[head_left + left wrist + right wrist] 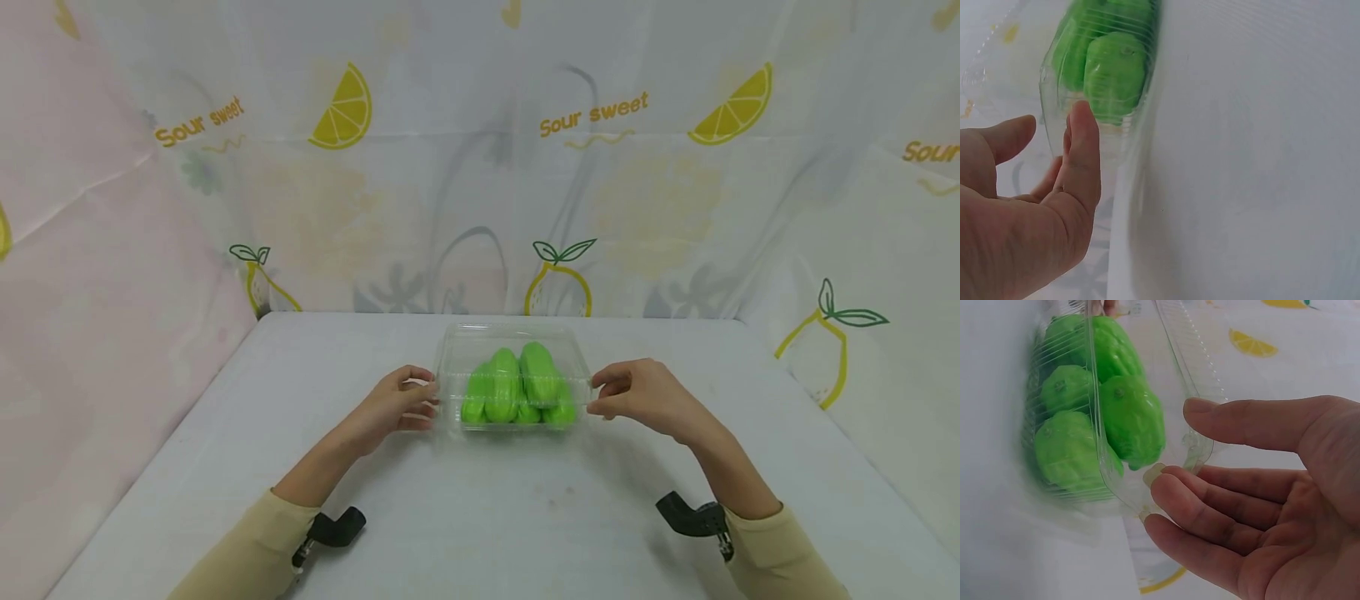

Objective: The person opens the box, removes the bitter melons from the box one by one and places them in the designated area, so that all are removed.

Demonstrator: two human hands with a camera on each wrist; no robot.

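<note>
A clear plastic box (pixel 450 358) sits on the white table, holding several bright green, bumpy vegetables (pixel 502 387) that look like bitter melons. Whether a lid covers them I cannot tell. My left hand (pixel 397 408) is at the box's left side, fingertips close to its wall. In the left wrist view the thumb stands apart from the fairly straight fingers. On the other side, my right hand (pixel 645 396) has its fingertips at the right rim. The right wrist view shows the thumb and lightly bent fingers (pixel 1191 506) spread around the rim's corner, with a gap between them.
The white tabletop (pixel 480 517) extends around the box. Behind it hangs a pale cloth (pixel 465 183) printed with lemons, and cloth also covers both sides. A black curved mount (pixel 337 527) is worn at my left wrist, another mount (pixel 690 514) at the right.
</note>
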